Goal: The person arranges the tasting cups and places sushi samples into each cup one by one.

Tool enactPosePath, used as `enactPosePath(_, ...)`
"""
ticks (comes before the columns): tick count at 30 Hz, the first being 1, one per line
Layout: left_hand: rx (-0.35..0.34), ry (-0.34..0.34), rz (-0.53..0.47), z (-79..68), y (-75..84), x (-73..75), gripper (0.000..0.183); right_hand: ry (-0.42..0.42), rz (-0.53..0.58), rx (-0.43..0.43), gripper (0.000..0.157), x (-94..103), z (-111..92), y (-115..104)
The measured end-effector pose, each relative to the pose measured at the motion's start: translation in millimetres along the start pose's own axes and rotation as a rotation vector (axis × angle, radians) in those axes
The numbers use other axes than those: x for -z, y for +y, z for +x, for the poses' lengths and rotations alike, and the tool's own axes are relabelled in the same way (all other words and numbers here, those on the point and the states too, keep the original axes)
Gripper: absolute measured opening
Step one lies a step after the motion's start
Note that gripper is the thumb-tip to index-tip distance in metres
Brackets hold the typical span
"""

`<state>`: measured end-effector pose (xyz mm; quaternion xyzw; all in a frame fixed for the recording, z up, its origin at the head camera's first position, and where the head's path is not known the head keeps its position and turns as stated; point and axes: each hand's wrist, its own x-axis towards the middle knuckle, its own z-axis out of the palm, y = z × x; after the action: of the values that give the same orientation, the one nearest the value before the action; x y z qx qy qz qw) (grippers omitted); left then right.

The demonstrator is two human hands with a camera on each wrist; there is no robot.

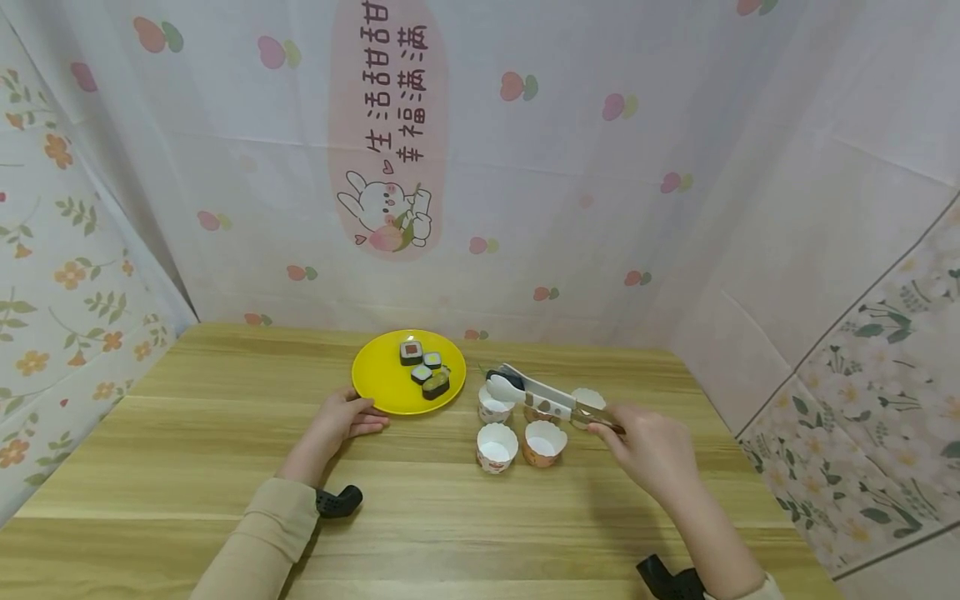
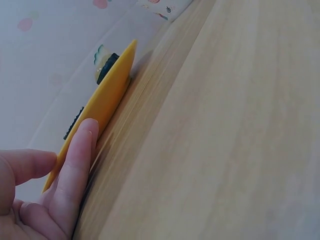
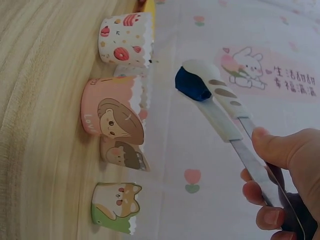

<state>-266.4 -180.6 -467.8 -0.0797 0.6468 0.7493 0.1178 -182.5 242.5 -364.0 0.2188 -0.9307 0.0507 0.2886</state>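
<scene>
My left hand [image 1: 341, 425] pinches the near-left rim of a yellow plate [image 1: 375, 373], thumb at the edge and fingers along the underside. Several toy sushi pieces lie on the plate, among them a square roll [image 1: 411, 353] with a red centre and a dark-wrapped piece [image 1: 436, 385] with a yellowish top. In my right hand [image 1: 654, 446] is a pair of metal tongs [image 3: 255, 160] with white paw-shaped tips. Between those tips sits a dark blue-black piece [image 3: 191, 85], raised above the paper cups; its front is partly covered by a tip in the head view.
Several paper baking cups stand right of the plate, including a white one [image 1: 497, 448], an orange-brown one [image 1: 544, 444] and a cat-shaped print one [image 3: 115, 207]. They rest on a wood-grain table [image 1: 420, 533]. A printed curtain [image 1: 585, 208] hangs behind the table's far edge.
</scene>
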Motion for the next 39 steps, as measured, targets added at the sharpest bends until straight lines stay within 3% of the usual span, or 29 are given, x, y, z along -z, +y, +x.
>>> enactPosePath(26, -0.001, -0.007, -0.011, -1.6, 0.8, 0.1, 0.041, -0.033, -0.046, 0.037, 0.025, -16.6, 6.1, 0.9)
enactPosePath(39, -0.004, -0.002, -0.011, 0.0, -0.4, 1.4, 0.040, -0.086, -0.045, 0.013, 0.029, -21.3, 6.9, -0.6)
